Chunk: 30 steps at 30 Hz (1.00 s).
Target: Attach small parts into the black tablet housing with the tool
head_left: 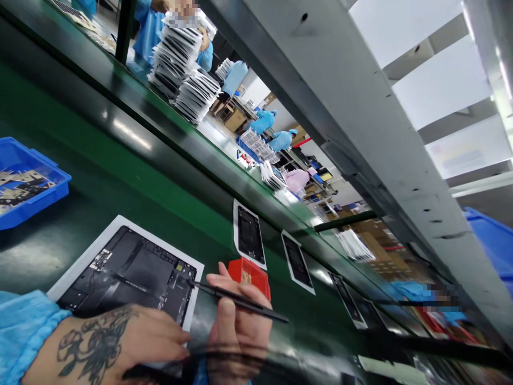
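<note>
A black tablet housing (140, 262) lies on a white sheet (120, 222), with small boards and flat cables inside. My right hand (242, 315) grips black tweezers (240, 302), their tips over the housing's right edge. My left hand (132, 334), in a blue sleeve, rests over the near edge of the housing. Its fingers are curled together, and what they hold, if anything, is hidden. A dark, blurred shape (148, 372) shows below that hand. Right behind my right hand stands a small red bin (256, 275) with small light parts inside.
A blue tray (44, 187) of parts sits at left on the green belt (120, 184). More housings on white sheets (250, 235) line the belt to the right. Stacks of sheeted panels (176, 59) and co-workers stand beyond the rail. A metal beam (320, 107) crosses overhead.
</note>
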Tool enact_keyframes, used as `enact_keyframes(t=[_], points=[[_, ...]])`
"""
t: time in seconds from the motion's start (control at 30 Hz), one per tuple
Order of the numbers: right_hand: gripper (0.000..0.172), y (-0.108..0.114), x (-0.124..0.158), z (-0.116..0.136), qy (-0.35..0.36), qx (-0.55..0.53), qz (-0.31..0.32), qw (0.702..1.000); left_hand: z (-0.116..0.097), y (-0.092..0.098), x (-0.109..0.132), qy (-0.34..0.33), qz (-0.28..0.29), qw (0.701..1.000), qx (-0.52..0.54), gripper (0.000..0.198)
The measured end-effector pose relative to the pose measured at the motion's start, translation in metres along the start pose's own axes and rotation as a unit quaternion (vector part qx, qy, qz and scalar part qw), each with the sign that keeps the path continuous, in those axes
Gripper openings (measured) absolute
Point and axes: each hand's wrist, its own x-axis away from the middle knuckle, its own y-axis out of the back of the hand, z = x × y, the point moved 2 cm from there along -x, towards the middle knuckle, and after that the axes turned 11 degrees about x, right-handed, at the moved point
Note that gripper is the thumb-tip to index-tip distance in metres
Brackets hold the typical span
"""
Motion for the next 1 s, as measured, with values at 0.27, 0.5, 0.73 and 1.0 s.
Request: enact_keyframes(t=[0.27,0.5,0.73,1.0], points=[[0.040,0.010,0.001,-0.084,-0.257,0.000,0.042,0.965,0.134,0.014,0.008,0.152,0.066,0.978,-0.125,0.034],[0.043,-0.009,-0.023,-0.112,-0.291,-0.040,0.083,0.952,0.154,0.002,-0.019,0.204,0.138,0.963,-0.106,0.006],[0.042,-0.037,-0.012,-0.112,-0.325,-0.030,0.179,0.928,0.137,-0.007,-0.011,0.269,0.125,0.953,-0.071,0.019],[0.034,-0.036,0.012,-0.120,-0.296,-0.007,0.177,0.939,0.092,-0.008,-0.008,0.137,0.040,0.978,-0.154,0.030]])
